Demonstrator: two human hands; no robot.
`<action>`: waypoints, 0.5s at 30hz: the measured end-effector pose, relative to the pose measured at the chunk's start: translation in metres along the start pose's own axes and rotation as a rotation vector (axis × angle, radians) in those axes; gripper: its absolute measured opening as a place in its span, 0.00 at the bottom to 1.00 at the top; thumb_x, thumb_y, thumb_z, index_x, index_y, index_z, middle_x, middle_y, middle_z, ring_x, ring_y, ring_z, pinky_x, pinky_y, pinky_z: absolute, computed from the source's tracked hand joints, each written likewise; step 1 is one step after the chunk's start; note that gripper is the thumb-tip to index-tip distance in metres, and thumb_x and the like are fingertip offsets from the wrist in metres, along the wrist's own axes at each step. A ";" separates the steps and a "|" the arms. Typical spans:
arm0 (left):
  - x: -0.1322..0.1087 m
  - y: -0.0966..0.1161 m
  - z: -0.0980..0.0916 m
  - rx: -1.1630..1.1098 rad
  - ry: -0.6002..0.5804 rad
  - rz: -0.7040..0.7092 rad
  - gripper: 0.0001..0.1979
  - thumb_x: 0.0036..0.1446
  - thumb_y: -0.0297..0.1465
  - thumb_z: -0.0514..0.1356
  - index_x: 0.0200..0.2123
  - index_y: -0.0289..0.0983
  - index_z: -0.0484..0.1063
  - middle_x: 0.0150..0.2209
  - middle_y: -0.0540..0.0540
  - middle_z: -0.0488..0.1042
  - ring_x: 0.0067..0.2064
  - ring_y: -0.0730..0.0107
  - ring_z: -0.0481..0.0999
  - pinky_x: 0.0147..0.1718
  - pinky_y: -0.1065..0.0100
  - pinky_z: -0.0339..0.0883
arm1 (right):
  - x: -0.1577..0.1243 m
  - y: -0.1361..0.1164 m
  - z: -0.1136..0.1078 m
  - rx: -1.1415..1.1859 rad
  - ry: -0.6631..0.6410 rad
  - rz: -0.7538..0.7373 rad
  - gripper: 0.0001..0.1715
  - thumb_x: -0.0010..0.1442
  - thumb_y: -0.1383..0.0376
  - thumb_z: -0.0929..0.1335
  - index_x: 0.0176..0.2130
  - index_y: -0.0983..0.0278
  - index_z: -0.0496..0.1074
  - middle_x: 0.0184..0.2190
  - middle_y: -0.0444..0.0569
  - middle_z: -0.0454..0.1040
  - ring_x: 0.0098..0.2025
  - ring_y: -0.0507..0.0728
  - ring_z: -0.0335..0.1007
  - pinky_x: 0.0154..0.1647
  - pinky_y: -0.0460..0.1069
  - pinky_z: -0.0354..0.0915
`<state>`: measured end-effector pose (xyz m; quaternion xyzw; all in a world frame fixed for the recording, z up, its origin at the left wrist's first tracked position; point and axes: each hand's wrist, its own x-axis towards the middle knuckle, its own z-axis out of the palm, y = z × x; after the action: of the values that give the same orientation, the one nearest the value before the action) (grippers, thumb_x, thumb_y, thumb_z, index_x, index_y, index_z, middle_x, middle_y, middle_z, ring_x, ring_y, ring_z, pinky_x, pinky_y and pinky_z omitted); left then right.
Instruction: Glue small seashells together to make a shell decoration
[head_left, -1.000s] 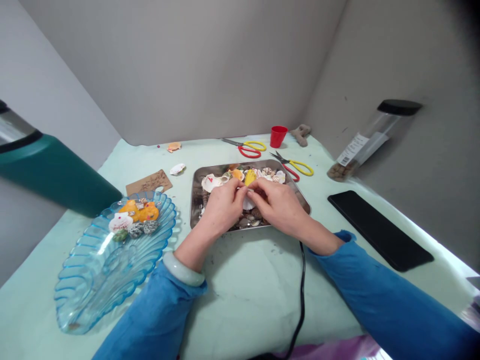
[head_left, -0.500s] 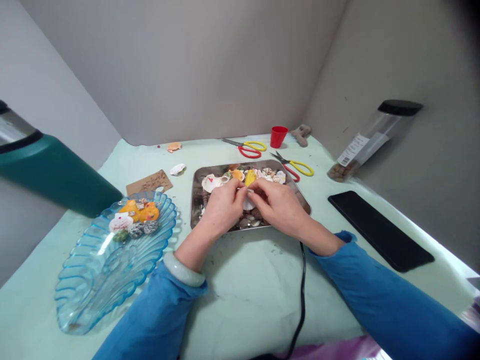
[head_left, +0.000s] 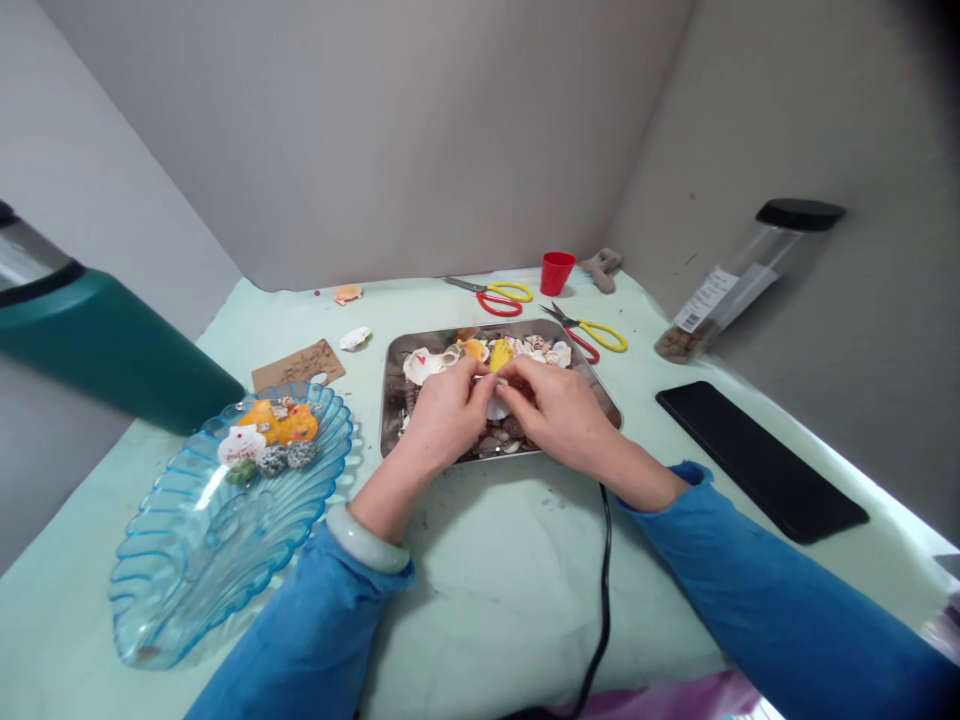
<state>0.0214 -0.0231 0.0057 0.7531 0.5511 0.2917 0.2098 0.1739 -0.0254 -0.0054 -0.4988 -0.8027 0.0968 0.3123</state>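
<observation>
over the metal tray (head_left: 393, 385), left hand (head_left: 448, 410) and right hand (head_left: 561, 408) are pinched closed; anything held, indiscernible, could be dropped through slackened grip.

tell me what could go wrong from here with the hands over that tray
Anything small between the left hand and right hand, too hidden to make out, could drop among the shells in the metal tray. The black cable lies between the blue sleeves, so one might snag it.
</observation>
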 end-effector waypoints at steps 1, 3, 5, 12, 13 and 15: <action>0.000 0.000 0.000 -0.004 -0.001 0.000 0.12 0.59 0.37 0.50 0.36 0.37 0.69 0.21 0.49 0.72 0.26 0.70 0.71 0.28 0.71 0.61 | 0.000 0.000 0.000 0.000 0.000 0.000 0.10 0.62 0.63 0.61 0.36 0.65 0.69 0.31 0.48 0.73 0.31 0.53 0.66 0.31 0.46 0.56; 0.000 -0.001 0.001 -0.009 -0.001 0.002 0.12 0.59 0.37 0.50 0.36 0.37 0.69 0.21 0.49 0.72 0.26 0.70 0.71 0.28 0.71 0.61 | 0.000 0.000 0.000 0.001 0.000 -0.002 0.10 0.62 0.63 0.61 0.36 0.65 0.69 0.31 0.48 0.73 0.31 0.53 0.66 0.32 0.46 0.56; 0.000 -0.002 0.001 -0.007 0.003 0.005 0.12 0.59 0.37 0.50 0.35 0.37 0.69 0.21 0.49 0.72 0.26 0.70 0.71 0.28 0.71 0.61 | 0.000 -0.001 -0.001 0.000 -0.001 0.001 0.10 0.62 0.63 0.61 0.36 0.65 0.69 0.31 0.48 0.73 0.31 0.53 0.66 0.32 0.47 0.56; 0.000 -0.001 0.001 0.004 0.005 0.003 0.12 0.59 0.36 0.50 0.36 0.37 0.70 0.22 0.48 0.73 0.27 0.69 0.72 0.29 0.71 0.62 | 0.000 0.000 -0.001 -0.001 0.004 -0.005 0.10 0.62 0.63 0.61 0.36 0.65 0.69 0.31 0.48 0.73 0.30 0.53 0.66 0.30 0.46 0.55; 0.000 -0.001 0.001 0.004 0.006 0.004 0.12 0.59 0.36 0.50 0.36 0.37 0.70 0.22 0.48 0.73 0.28 0.69 0.72 0.29 0.71 0.62 | 0.000 0.000 -0.001 0.000 0.003 -0.006 0.10 0.62 0.63 0.61 0.36 0.65 0.69 0.31 0.48 0.73 0.30 0.53 0.66 0.30 0.46 0.55; 0.000 -0.001 0.001 0.005 0.001 0.004 0.12 0.59 0.36 0.50 0.36 0.37 0.70 0.22 0.48 0.73 0.27 0.69 0.72 0.29 0.71 0.63 | 0.000 0.000 0.000 0.002 0.001 -0.006 0.10 0.62 0.63 0.61 0.36 0.65 0.69 0.31 0.48 0.73 0.30 0.53 0.66 0.31 0.46 0.55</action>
<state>0.0215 -0.0230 0.0045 0.7545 0.5505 0.2910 0.2074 0.1745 -0.0252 -0.0053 -0.4961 -0.8039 0.0964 0.3138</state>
